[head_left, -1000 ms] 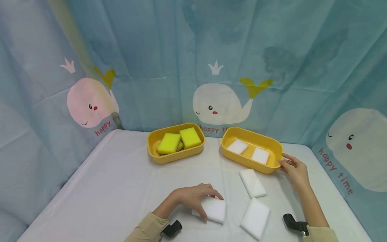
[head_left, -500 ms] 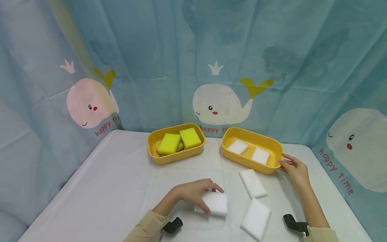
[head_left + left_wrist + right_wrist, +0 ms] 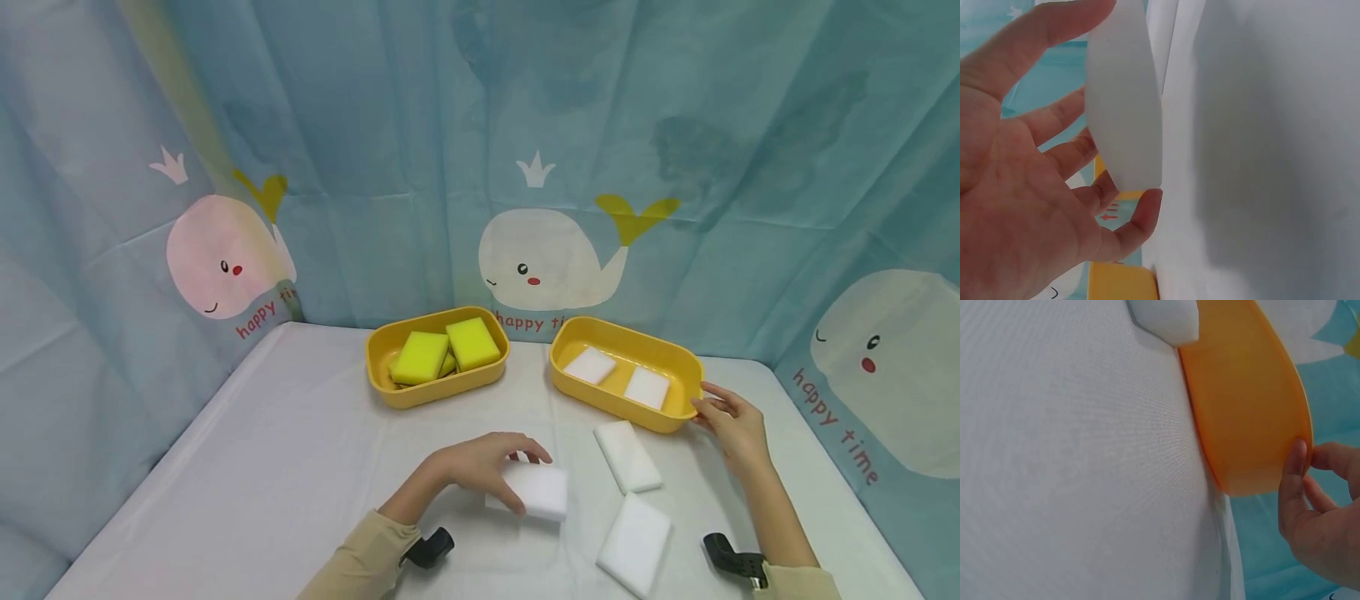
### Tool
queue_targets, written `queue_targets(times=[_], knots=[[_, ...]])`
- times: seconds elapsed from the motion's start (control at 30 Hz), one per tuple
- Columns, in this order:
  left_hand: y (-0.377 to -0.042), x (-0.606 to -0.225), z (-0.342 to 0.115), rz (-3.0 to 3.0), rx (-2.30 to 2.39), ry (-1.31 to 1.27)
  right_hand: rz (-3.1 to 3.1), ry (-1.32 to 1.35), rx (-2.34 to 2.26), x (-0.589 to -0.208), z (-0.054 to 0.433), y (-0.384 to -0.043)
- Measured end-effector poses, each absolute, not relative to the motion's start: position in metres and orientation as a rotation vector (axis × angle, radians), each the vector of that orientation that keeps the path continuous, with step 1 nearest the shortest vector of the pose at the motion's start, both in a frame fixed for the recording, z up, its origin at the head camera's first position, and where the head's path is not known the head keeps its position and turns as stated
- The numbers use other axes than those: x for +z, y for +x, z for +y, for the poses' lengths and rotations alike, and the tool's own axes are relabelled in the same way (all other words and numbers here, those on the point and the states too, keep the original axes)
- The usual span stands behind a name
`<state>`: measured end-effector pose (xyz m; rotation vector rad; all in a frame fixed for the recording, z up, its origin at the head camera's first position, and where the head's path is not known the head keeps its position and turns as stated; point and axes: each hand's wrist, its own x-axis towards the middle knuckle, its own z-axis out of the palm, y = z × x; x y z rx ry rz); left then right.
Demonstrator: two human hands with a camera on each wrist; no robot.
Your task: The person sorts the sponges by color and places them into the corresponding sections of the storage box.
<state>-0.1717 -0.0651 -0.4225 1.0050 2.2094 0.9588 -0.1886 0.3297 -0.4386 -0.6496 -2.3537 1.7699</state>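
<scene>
My left hand (image 3: pixel 483 465) grips a white sponge (image 3: pixel 542 492) between thumb and fingers. In the left wrist view the sponge (image 3: pixel 1124 106) is raised off the white table, its shadow beside it. With thumb and fingers, my right hand (image 3: pixel 733 425) pinches the right end of the rim of a yellow tray (image 3: pixel 607 402); the right wrist view shows the thumb on the tray wall (image 3: pixel 1250 419). Inside that tray lie two white sponges, one at the left (image 3: pixel 589 365) and one nearer my right hand (image 3: pixel 647 387).
Two more white sponges lie on the table, one just before the right tray (image 3: pixel 627 456) and another closer to me (image 3: pixel 634 543). A second yellow tray (image 3: pixel 412 396) at the back left holds several yellow sponges (image 3: pixel 422 357). Behind the table (image 3: pixel 247 467) hangs a blue whale-print curtain (image 3: pixel 360 167).
My left hand has lifted the white sponge and carried it slightly away from me, toward the trays. The right hand keeps its hold on the tray rim.
</scene>
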Motion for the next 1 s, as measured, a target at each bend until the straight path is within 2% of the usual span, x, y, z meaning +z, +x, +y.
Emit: queue_targets(times=[1.0], knots=[[-0.195, -0.395, -0.035, 2.427, 1.021, 0.913, -2.355, -0.649, 1.776, -0.441, 0.332, -0.191]])
